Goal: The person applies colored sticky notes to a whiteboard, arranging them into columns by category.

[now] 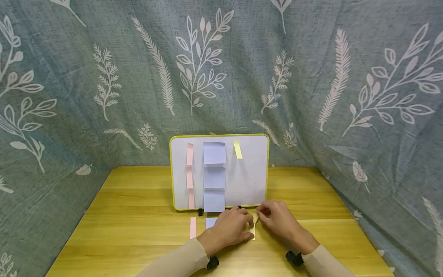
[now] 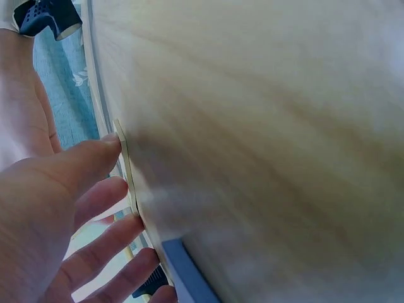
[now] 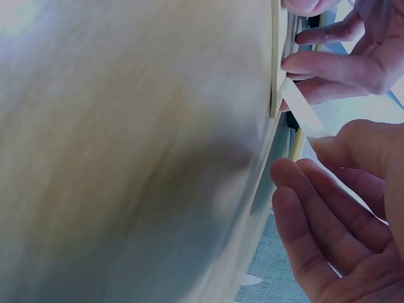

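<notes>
On the table, my left hand (image 1: 231,227) holds down a narrow pad of yellow sticky notes (image 1: 253,233), thumb at its near end and fingers farther along. My right hand (image 1: 281,220) pinches one yellow sticky note (image 3: 304,115) between thumb and finger. In the right wrist view this strip slants up from the pad's far end, apparently still touching it. Behind the hands stands a whiteboard (image 1: 249,181) with a yellow rim. It bears a column of pink strips (image 1: 189,154), a column of blue-violet square notes (image 1: 214,153) and one yellow strip (image 1: 237,149) at upper right.
A pink strip pad (image 1: 192,227) lies left of the left hand. Beside it is a blue-violet note pad (image 1: 210,222), partly hidden by that hand. Black feet (image 1: 200,212) support the board on the wooden table (image 1: 138,223). Patterned grey-green cloth (image 1: 242,77) surrounds the table.
</notes>
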Available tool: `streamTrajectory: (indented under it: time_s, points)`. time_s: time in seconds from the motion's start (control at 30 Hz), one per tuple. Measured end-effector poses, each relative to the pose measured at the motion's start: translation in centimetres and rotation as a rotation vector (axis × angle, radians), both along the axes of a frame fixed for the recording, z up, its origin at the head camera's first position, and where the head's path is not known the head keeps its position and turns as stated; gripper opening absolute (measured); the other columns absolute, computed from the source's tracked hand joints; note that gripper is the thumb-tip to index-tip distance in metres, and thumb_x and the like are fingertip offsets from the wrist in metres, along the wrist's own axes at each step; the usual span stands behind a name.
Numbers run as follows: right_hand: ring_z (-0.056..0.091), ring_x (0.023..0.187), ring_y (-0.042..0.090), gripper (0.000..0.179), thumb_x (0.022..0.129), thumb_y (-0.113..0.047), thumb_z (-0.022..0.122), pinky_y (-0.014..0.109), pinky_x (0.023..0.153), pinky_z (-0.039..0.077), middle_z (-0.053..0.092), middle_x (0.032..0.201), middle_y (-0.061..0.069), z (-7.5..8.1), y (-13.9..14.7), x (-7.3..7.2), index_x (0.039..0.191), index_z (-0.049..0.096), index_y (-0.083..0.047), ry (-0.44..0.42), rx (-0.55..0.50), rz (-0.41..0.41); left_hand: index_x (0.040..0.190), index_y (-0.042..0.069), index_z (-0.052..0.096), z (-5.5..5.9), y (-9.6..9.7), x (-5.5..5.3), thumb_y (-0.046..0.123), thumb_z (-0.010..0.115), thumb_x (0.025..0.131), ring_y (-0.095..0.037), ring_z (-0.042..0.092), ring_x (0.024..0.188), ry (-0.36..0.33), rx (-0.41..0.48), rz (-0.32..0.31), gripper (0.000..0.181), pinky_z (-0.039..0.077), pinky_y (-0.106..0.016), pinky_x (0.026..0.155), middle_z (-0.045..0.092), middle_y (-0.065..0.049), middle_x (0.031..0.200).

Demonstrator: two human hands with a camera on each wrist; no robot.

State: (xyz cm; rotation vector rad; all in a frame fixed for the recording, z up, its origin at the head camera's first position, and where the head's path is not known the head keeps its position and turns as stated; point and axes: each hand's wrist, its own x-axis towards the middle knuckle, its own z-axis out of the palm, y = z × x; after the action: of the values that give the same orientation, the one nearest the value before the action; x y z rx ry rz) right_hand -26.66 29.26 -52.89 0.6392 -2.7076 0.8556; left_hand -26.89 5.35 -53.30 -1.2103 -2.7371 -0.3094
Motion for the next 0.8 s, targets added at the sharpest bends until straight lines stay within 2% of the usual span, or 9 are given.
streamTrajectory:
  time_s: [0.23,0.6,0.8]
  points:
    - [0.083,0.084,0.009,0.015,0.100,0.001,0.086,0.023,0.076,0.068,0.086,0.094,-0.002,0.1,0.0,-0.3,0.098,0.087,-0.013,0.003,0.000,-0.077,0.105,0.039,0.087,0.4,0.2,0.3,0.058,0.092,0.098,-0.007,0.070,0.105,0.002,-0.032,0.012,0.021,0.059,-0.023,0.076,0.080,0.017,0.128]
    - [0.082,0.081,0.011,0.010,0.101,0.000,0.085,0.025,0.075,0.068,0.086,0.091,0.001,1.1,0.6,-0.9,0.096,0.086,-0.009,0.032,-0.043,-0.170,0.106,0.039,0.087,0.8,0.3,0.6,0.057,0.091,0.100,-0.008,0.067,0.105,-0.014,-0.053,0.025,0.019,0.058,-0.024,0.075,0.077,0.016,0.133]
    - [0.083,0.079,0.016,0.012,0.098,0.004,0.085,0.032,0.072,0.070,0.086,0.090,0.003,2.3,0.8,-0.6,0.095,0.084,-0.008,0.136,-0.086,-0.161,0.104,0.038,0.086,0.8,0.2,0.6,0.054,0.093,0.099,-0.008,0.067,0.104,-0.025,-0.044,0.022,0.019,0.056,-0.023,0.074,0.077,0.015,0.133]
